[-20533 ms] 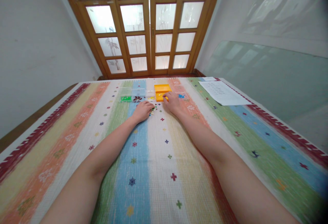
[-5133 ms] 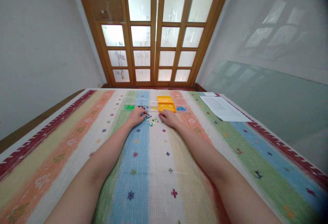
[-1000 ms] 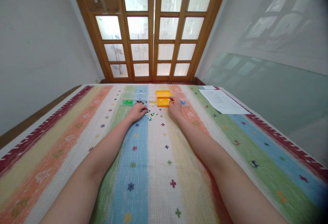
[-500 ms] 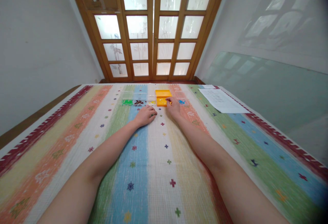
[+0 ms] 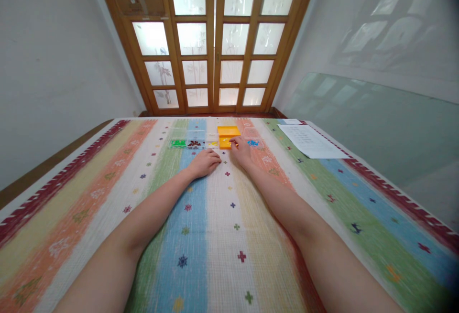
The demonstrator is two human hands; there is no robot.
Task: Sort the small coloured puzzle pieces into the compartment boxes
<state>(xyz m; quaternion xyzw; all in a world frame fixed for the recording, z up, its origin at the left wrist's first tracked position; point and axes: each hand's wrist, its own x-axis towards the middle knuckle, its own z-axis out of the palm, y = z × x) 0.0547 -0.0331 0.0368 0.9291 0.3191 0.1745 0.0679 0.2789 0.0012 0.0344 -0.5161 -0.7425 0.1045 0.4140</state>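
My right hand (image 5: pixel 241 151) reaches over the right side of a small yellow box (image 5: pixel 225 145) whose lid stands open at the back. Its thumb and fingers are pinched together; anything between them is too small to make out. A few pale bits lie inside the box. My left hand (image 5: pixel 205 162) rests on the cloth just in front and to the left, fingers curled in, and what they may hold is hidden. Open clear boxes flank the yellow one: green pieces (image 5: pixel 178 143), dark red-brown pieces (image 5: pixel 195 144) and yellow pieces (image 5: pixel 213 144) on the left, blue pieces (image 5: pixel 253 143) on the right.
A striped, patterned cloth (image 5: pixel 229 236) covers the table. Printed paper (image 5: pixel 309 141) lies at the right, with another sheet (image 5: pixel 291 122) behind it. A glass panel (image 5: pixel 376 126) leans on the right wall. Wooden doors with glass panes (image 5: pixel 210 55) stand beyond the table.
My right hand has shifted slightly left over the yellow box, and more of the blue pieces shows. My left hand has moved a little to the right, its fingers more tucked in.
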